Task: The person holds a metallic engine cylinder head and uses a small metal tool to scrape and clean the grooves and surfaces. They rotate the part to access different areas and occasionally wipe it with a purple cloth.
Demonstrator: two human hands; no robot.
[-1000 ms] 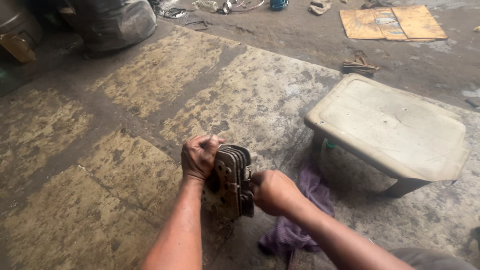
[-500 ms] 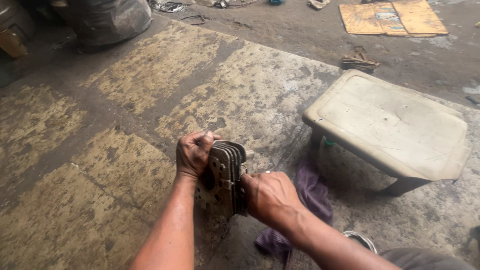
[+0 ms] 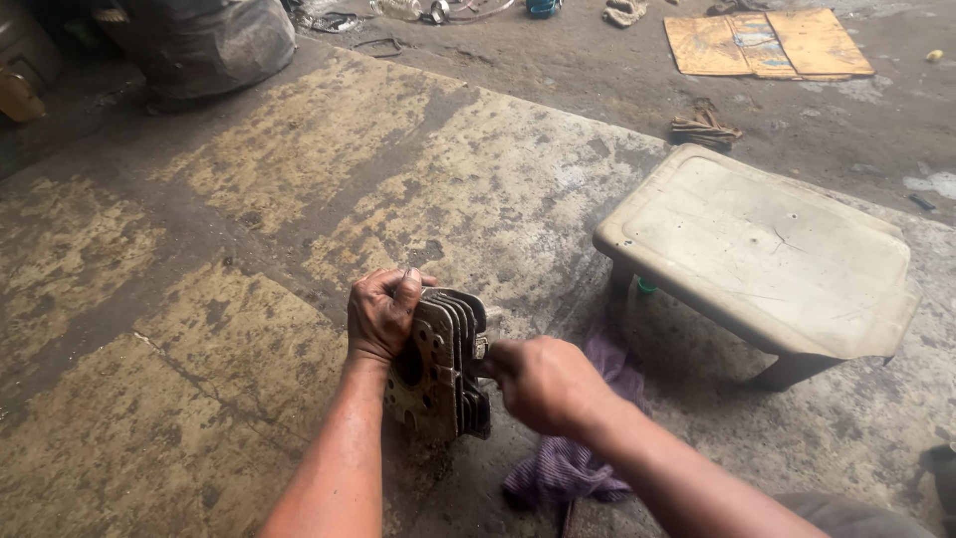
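A finned metal engine cylinder block (image 3: pixel 438 374), grimy and dark, stands on edge on the stained concrete floor. My left hand (image 3: pixel 380 314) grips its top left edge, fingers curled over the flange. My right hand (image 3: pixel 543 384) is closed against the block's right side, near a small bolt or stud; whether it holds a tool is hidden by motion blur. A purple rag (image 3: pixel 583 453) lies on the floor under my right forearm.
A low, dirty white plastic stool (image 3: pixel 767 254) stands to the right. Flattened cardboard (image 3: pixel 767 45) lies at the far right. A dark sack (image 3: pixel 214 45) and scattered metal parts sit along the far edge of the floor.
My right hand has slid off the block's near face to its right side. The left hand keeps its grip on the block's top edge.
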